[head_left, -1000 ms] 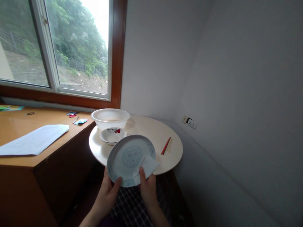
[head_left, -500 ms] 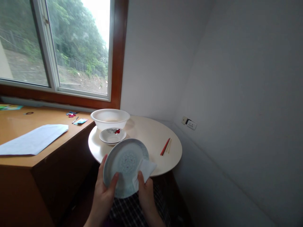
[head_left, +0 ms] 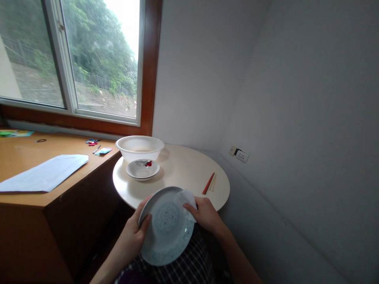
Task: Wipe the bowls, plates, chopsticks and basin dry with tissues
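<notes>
Plate: round pale-blue patterned plate point(head_left: 167, 228), tilted over the lap, now lower and nearer than before.
Left hand: left hand point(head_left: 134, 236) grips its left rim.
Right hand: right hand point(head_left: 205, 213) presses white cloth point(head_left: 186, 197), moved from near rim to far-right rim.
Table: round cream table point(head_left: 183, 165) beyond.

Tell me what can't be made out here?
All head view:
- Back of the plate: faces away.
- Left hand fingers: behind the plate.
- Most of the white cloth: under the right hand.
- Small items on the desk: too small.
</notes>
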Action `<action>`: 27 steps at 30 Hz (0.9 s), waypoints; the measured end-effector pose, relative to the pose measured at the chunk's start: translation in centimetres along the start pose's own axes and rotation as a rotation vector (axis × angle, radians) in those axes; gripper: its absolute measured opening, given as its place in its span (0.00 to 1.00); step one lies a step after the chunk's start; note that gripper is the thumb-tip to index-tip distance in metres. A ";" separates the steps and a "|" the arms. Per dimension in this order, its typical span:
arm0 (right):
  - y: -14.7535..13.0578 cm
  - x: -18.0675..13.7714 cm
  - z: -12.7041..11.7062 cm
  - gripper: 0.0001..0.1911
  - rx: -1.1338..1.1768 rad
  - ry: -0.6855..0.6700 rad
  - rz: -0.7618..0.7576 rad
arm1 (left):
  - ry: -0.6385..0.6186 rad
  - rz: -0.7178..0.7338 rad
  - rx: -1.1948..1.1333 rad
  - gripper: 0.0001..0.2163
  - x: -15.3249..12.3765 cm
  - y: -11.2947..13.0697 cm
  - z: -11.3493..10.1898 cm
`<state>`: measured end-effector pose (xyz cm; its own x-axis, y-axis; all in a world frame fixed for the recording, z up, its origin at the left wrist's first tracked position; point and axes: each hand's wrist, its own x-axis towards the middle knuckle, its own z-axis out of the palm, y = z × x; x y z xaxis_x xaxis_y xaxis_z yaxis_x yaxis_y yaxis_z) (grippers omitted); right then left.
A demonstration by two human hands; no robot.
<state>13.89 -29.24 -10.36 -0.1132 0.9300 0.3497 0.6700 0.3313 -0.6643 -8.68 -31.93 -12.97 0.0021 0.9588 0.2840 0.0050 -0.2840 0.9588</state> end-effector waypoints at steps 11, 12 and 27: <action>-4.2 3.6 -0.2 0.05 -0.654 -0.200 -0.494 | -0.262 -0.020 0.119 0.22 0.0 1.0 0.8; -4.9 3.7 0.0 0.06 -0.680 -0.230 -0.565 | -0.281 -0.013 0.142 0.22 0.0 0.9 0.9; -4.5 3.5 -2.1 0.06 0.028 0.334 -0.225 | -0.029 -0.128 -0.174 0.22 1.8 -1.8 2.1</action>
<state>11.97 -27.79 -4.73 -0.0068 0.7321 0.6811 0.6348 0.5294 -0.5627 -6.53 -29.70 -14.25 0.0416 0.9859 0.1621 -0.1659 -0.1531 0.9742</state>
